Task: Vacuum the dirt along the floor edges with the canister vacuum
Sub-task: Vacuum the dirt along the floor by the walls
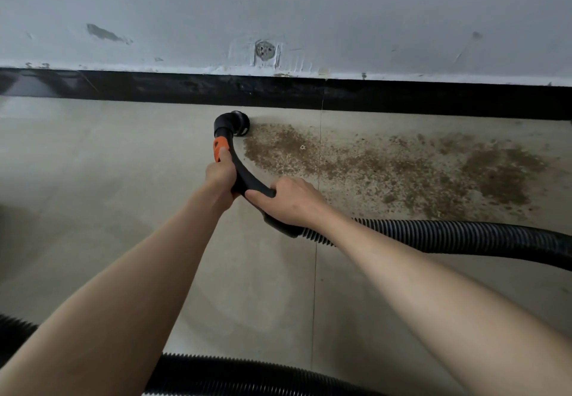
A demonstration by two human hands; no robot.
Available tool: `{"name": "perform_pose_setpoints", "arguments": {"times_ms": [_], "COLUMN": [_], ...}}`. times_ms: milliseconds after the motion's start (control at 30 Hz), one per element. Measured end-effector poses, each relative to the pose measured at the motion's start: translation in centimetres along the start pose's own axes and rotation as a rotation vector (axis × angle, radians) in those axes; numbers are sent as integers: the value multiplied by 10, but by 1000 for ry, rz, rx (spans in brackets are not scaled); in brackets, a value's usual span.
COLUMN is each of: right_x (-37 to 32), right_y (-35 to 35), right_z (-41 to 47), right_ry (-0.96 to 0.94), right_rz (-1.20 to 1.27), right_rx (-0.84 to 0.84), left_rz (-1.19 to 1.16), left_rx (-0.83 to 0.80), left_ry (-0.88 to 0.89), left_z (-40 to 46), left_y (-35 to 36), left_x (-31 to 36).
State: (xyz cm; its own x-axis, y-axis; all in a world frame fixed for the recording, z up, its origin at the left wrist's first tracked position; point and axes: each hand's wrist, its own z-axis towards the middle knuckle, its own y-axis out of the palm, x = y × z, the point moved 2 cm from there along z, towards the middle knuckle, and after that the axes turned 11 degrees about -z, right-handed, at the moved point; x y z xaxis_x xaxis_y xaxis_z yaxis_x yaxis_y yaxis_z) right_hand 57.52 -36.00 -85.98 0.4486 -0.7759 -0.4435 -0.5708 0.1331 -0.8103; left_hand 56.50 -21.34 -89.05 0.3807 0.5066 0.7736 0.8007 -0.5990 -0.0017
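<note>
Where the floor (108, 210) meets the black skirting board (402, 98) under the scuffed grey wall (309, 9), the round brush head (240, 123) of the vacuum sits on the tile, touching or just short of the skirting; which one cannot be told. Brown dirt (387, 166) spreads from just right of the brush along the far edge toward the floor's right side, thickest near the brush and again further right. Left of the brush the tile runs bare to the left edge. Left hand (221, 173) grips the orange collar (219, 148) of the curved black wand (247, 179), fingers wrapped round it. Right hand (288, 197) clasps the wand lower down, beside the ribbed hose (464, 234), which trails off right. Another stretch of hose lies along the near edge.
</note>
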Motion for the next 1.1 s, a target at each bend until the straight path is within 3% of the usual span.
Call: {"name": "perform_pose_setpoints", "arguments": {"times_ms": [433, 1100], "right_x": [35, 169], "right_y": [-7, -32], "right_z": [-23, -96], "right_ry": [23, 245], "right_rz": [37, 120], "right_rx": [39, 171], "left_rz": [85, 218], "left_rx": [-50, -300], "left_ry": [-4, -54], "left_z": [-18, -80], "left_y": [34, 175], "left_x": [-16, -79]}}
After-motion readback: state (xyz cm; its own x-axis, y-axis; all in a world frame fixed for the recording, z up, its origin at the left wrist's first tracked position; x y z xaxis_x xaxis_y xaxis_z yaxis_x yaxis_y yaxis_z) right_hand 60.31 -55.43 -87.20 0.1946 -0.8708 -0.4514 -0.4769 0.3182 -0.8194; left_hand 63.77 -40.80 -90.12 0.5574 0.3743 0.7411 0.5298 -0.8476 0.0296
